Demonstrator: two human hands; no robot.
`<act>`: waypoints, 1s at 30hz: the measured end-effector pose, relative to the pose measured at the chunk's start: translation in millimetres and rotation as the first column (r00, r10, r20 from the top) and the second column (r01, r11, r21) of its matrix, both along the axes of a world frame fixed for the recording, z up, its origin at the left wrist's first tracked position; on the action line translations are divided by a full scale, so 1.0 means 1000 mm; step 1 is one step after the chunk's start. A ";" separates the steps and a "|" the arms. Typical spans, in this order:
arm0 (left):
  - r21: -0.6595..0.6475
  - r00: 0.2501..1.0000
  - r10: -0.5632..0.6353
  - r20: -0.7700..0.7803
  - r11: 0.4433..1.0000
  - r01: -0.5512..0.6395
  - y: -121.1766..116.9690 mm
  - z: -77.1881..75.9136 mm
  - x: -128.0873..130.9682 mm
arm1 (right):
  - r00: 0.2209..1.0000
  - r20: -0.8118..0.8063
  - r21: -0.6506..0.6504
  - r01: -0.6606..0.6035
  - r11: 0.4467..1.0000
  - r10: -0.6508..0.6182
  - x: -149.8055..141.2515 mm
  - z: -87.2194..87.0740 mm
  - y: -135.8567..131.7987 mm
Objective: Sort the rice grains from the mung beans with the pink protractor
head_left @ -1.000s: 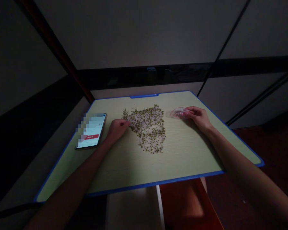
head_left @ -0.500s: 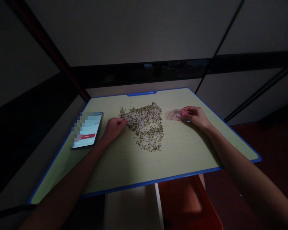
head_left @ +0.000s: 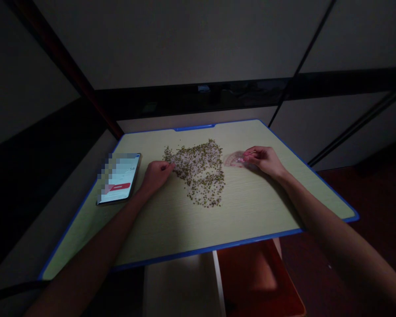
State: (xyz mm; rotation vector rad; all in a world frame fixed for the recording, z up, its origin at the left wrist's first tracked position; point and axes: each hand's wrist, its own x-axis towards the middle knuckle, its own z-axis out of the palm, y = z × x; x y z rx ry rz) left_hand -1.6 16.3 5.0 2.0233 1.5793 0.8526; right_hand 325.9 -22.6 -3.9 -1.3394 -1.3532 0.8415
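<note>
A loose spread of small green beans mixed with pale rice-like grains (head_left: 198, 165) covers the middle of the pale tabletop (head_left: 251, 211). My left hand (head_left: 157, 174) rests at the left edge of this spread, its fingers curled and thumb pressed against them. Whatever lies between those fingertips, if anything, is hidden. To the right of the grains, my right hand (head_left: 265, 160) pinches a clear, rounded plastic sheet with pinkish markings, which looks like a protractor (head_left: 233, 159). Its left edge comes close to the grains' right side, and my fingers cover its right part.
A phone (head_left: 120, 180) with a lit screen lies at the table's left side, beside my left forearm. A raised blue rim (head_left: 191, 254) runs round the tabletop. Below the front edge are a pale open compartment (head_left: 181, 286) and an orange-red surface (head_left: 257, 277). Cabinet panels (head_left: 198, 44) stand behind.
My right hand has moved the protractor left, closer to the grains, and the sheet looks flatter to the table. My left hand stays at the spread's edge. The view has shifted slightly.
</note>
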 end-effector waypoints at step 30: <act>-0.018 1.000 0.002 -0.009 1.000 -0.002 -0.001 0.001 0.000 | 0.999 0.027 0.122 -0.041 0.992 0.038 -0.012 -0.007 0.011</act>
